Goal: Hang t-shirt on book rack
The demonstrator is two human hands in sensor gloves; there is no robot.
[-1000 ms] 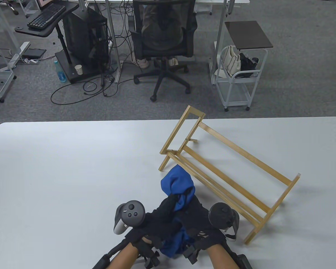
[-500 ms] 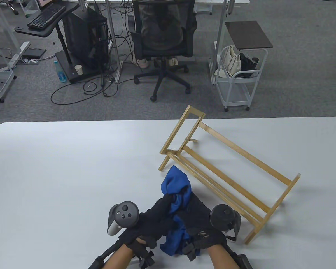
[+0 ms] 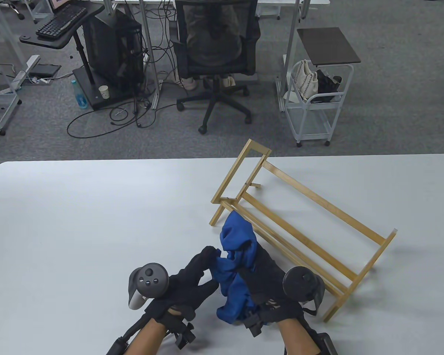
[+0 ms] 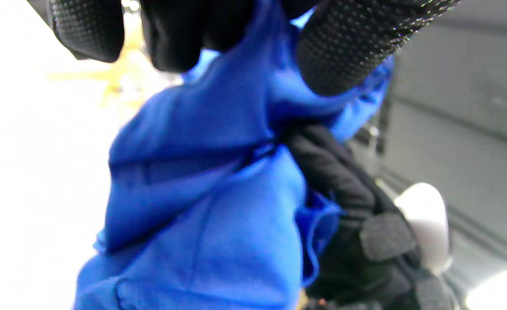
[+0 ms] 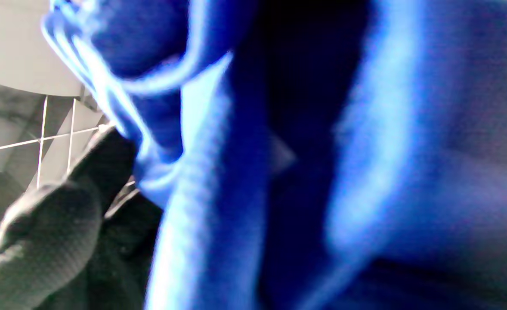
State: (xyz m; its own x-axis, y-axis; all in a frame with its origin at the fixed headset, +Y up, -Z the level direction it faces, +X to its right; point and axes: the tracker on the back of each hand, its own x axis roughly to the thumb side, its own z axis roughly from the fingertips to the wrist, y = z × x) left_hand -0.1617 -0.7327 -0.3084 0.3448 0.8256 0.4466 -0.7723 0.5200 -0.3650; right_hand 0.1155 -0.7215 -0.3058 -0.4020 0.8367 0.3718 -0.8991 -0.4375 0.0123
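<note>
Office: grey carpet, mesh desk chair (image 3: pixel 214 40), keyboard (image 3: pixel 61 22) on a stand, PC tower (image 3: pixel 113 48), cable tangle (image 3: pixel 133 111), white trolley (image 3: pixel 310 111).

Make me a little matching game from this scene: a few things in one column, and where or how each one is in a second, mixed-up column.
Things:
1. t-shirt
2. wooden rack
3. office chair
4. paper cup

Descriptions:
A. on the floor by the computer stand
B. bunched up, blue, held between both hands
C. standing on the right part of the table, nothing hanging on it
D. black, on the carpet beyond the table

Pairs: 1-B, 2-C, 3-D, 4-A
</note>
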